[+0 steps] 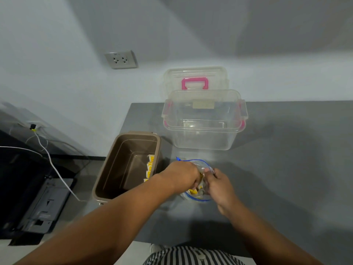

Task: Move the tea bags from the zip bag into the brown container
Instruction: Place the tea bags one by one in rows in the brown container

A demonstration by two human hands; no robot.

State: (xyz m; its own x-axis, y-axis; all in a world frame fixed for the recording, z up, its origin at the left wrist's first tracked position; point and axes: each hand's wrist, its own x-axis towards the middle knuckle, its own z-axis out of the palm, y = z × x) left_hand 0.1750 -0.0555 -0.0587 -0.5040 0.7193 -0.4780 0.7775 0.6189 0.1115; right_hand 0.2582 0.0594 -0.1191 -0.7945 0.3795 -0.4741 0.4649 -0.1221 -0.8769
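Observation:
A clear zip bag [198, 198] with a blue seal rim stands open on the grey table. Yellow-and-white tea bags [193, 191] show inside it. My left hand [182, 175] reaches down into the bag's mouth, fingers curled among the tea bags; what they hold is hidden. My right hand [219, 185] pinches the bag's right edge and keeps the mouth open. To the left stands the brown container [107, 176], overhanging the table's left edge. Several tea bags [150, 168] are lined up along its right inner wall.
A clear plastic storage box [204, 136] with pink latches stands behind the bag, its lid with a pink handle [194, 83] leaning on the wall. A wall socket [121, 59] is upper left. A white cable [55, 169] and a dark device lie on the floor left.

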